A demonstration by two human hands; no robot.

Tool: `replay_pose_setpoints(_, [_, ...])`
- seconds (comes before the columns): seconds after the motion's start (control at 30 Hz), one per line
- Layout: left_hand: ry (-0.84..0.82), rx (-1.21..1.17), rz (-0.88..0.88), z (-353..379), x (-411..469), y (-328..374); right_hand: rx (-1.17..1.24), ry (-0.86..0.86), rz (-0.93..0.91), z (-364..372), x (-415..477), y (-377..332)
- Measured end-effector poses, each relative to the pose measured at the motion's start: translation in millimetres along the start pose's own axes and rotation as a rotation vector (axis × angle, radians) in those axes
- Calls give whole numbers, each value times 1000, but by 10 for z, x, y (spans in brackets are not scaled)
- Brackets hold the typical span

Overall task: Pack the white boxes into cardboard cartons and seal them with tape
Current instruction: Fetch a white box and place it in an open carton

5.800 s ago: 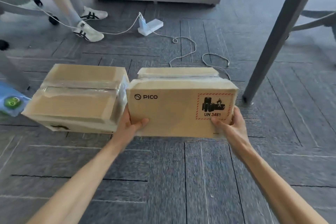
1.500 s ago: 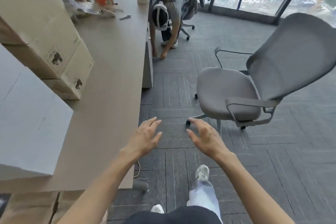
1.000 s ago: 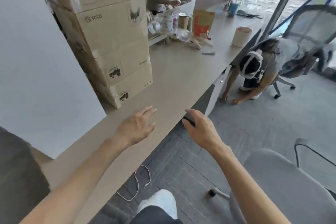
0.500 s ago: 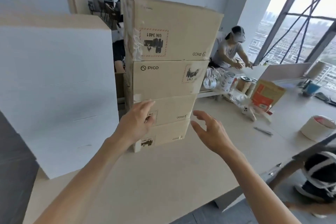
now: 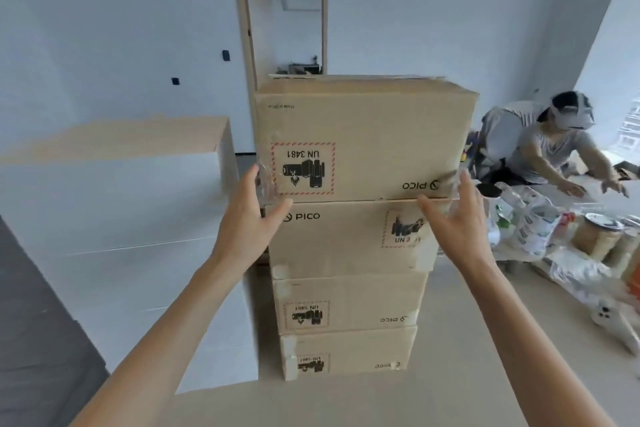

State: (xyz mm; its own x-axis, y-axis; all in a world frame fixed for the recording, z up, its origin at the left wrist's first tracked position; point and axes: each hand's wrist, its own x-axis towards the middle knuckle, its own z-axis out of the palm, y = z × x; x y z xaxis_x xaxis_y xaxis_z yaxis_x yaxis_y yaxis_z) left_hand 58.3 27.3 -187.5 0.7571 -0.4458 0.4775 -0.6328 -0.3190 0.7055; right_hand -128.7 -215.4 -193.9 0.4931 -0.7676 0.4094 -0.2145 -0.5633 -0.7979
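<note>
Straight ahead, four cardboard cartons stand stacked on the pale worktop [image 5: 346,402]. The top carton [image 5: 363,139] is the widest in view and sits upside down, its red-bordered UN 3481 label and brand name inverted. Under it, the second carton [image 5: 349,239] is printed right way up, the third carton [image 5: 349,305] is inverted again, and the bottom carton [image 5: 346,354] rests on the worktop. Clear tape shows on the corners of several of them.

Both bare arms reach forward to the stack. The left hand [image 5: 247,218] is spread, fingers loose, its palm at the left edge where the top and second cartons meet; its thumb lies across the front of the second carton. The right hand [image 5: 453,218] is likewise spread wide at the right edge of the same seam, thumb pointing inward over the front. Neither hand has closed on anything.

Left of the stack, large white boxes [image 5: 131,253] stand on the worktop, close beside the cartons. Farther right, a person in a grey shirt [image 5: 547,149] wearing a headset leans over the worktop, with tape rolls [image 5: 595,236] and plastic wrapping near them.
</note>
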Motion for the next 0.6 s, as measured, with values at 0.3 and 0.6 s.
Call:
replay_pose_setpoints(0.3, [279,-207,-187,365,203,379,296,-143,-166,-112,548,390])
replay_pose_setpoints(0.6, [371,-80,-86,472,-111,864,467,-120,-193,-350,657,554])
